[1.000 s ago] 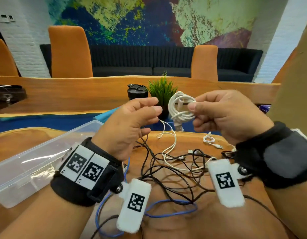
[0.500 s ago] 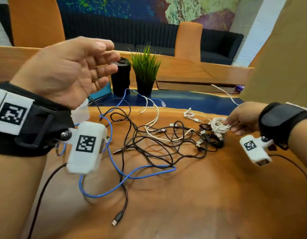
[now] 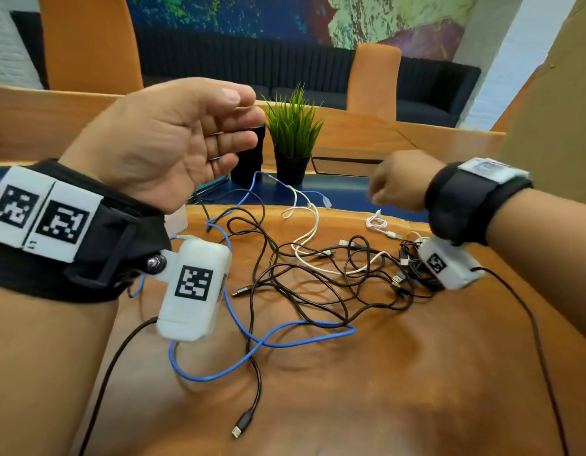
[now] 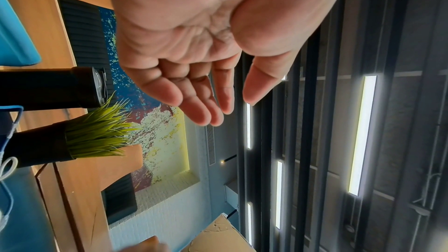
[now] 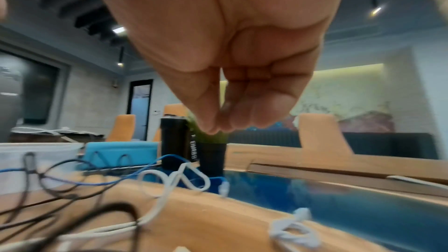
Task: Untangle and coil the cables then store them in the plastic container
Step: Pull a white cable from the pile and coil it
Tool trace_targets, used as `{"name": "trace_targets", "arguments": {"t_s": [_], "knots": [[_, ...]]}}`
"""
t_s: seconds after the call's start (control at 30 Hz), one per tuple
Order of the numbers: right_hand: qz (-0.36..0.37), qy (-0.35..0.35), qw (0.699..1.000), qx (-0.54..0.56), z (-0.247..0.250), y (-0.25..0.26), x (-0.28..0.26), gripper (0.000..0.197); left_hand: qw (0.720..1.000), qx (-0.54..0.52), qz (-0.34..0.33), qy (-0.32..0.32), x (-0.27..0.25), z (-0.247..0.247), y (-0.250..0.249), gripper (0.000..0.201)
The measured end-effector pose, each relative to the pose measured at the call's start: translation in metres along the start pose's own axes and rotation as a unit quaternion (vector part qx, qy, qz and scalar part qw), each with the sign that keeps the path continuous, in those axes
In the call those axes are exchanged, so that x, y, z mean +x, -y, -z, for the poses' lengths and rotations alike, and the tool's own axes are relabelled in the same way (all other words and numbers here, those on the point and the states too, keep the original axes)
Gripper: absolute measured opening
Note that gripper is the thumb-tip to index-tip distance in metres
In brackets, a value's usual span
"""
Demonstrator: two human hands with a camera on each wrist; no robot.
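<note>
A tangle of black cables lies on the wooden table, with a blue cable looped through it and a white cable across its far side. A small white coil sits by the far edge. My left hand is raised above the table's left side, palm showing, fingers relaxed and empty. My right hand hovers over the right end of the tangle, its fingers curled against the thumb, nothing visible in them. A corner of the clear plastic container peeks out under my left hand.
A potted green plant and a black cup stand at the far side behind the cables. A blue box lies next to the container. A cardboard sheet rises at the right.
The right hand carried the coiled white cable down to the right end of the pile, let go of it and has now lifted empty. The left hand let go and stays raised.
</note>
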State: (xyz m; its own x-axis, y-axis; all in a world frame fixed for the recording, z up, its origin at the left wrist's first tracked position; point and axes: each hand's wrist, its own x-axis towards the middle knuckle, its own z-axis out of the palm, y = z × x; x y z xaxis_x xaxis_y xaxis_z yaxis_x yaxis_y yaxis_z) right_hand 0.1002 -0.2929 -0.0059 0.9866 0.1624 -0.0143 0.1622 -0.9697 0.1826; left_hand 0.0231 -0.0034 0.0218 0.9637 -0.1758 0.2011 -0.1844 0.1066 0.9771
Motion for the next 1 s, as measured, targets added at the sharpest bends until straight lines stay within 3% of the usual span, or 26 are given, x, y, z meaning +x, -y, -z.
{"name": "trace_targets", "arguments": {"t_s": [0.07,0.17,0.27,0.43,0.53,0.7,0.83,0.93,1.0], "knots": [[0.076,0.054,0.995,0.026,0.006,0.040,0.007,0.015,1.000,0.004,-0.004,0.000,-0.001,0.001,-0.002,0.024],[0.162,0.133,0.974,-0.084,-0.001,0.084,0.023,0.020,1.000,-0.003,-0.015,0.000,-0.003,0.006,-0.006,0.024],[0.172,0.169,0.952,-0.189,-0.018,0.102,0.037,0.025,1.000,-0.015,-0.024,-0.006,-0.005,0.010,-0.010,0.024],[0.166,0.119,0.959,-0.195,-0.022,0.108,0.051,0.032,0.999,-0.021,-0.026,-0.004,-0.007,0.009,-0.015,0.023],[0.167,0.151,0.960,-0.165,-0.038,0.114,0.048,0.040,0.999,-0.028,-0.024,0.000,-0.007,0.009,-0.016,0.022],[0.209,0.146,0.946,-0.201,-0.049,0.110,0.052,0.018,0.999,-0.043,-0.024,-0.001,-0.008,0.009,-0.018,0.022],[0.212,0.065,0.967,-0.125,-0.043,0.100,0.048,0.007,0.998,-0.050,-0.024,0.003,-0.012,0.005,-0.022,0.022],[0.117,-0.033,0.992,0.038,-0.026,0.088,0.055,0.021,0.998,-0.052,-0.025,0.004,-0.013,0.004,-0.022,0.022],[0.079,0.036,0.995,0.038,-0.020,0.085,0.056,0.053,0.998,-0.050,-0.025,0.006,-0.012,0.003,-0.021,0.022]]}}
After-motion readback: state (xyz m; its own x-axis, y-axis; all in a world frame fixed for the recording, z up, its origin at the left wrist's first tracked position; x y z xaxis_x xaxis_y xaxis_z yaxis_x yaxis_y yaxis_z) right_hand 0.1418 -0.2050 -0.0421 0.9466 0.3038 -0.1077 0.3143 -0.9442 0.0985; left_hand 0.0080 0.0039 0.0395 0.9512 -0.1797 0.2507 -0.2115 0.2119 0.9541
